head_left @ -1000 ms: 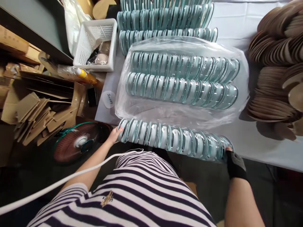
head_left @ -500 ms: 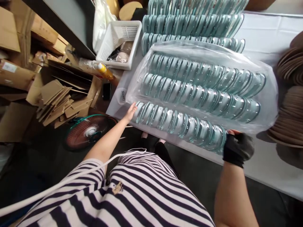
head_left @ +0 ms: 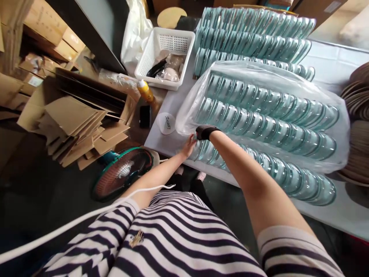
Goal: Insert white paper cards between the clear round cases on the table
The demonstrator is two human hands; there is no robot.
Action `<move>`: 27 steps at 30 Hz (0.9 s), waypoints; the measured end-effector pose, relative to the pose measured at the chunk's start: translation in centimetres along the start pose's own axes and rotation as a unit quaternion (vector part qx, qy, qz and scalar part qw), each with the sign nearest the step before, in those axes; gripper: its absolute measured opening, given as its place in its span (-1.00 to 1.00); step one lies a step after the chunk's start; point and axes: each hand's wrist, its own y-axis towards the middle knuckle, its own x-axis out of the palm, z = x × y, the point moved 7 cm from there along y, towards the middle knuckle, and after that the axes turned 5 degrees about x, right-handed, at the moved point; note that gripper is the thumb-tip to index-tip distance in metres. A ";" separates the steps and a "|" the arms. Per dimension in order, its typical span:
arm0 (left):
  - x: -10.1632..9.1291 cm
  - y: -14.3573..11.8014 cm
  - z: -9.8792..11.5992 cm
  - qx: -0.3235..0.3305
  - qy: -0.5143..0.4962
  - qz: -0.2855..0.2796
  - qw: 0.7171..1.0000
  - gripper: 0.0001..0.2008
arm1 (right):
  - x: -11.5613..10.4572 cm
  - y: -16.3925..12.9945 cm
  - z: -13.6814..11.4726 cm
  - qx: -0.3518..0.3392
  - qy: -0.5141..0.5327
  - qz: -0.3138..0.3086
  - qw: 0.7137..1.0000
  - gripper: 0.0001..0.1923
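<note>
both your bare left hand [head_left: 188, 146] and black-gloved right hand [head_left: 204, 132] press flat, ungripping, on the left end of the long row of clear teal-edged glass discs [head_left: 268, 169], which stretches rightward.

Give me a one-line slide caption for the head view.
Both hands, bare left and black-gloved right, meet at the left end of the nearest row of clear round lids, at the edge of the plastic bag.

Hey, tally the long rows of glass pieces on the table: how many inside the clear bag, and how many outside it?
Rows in the bag: 2
Rows outside the bag: 4
Total: 6
</note>
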 end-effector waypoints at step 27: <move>2.6 -2.4 7.6 0.206 0.420 -0.134 0.874 -0.58 | 3.3 -4.0 8.7 0.131 0.119 -0.022 0.984 -0.64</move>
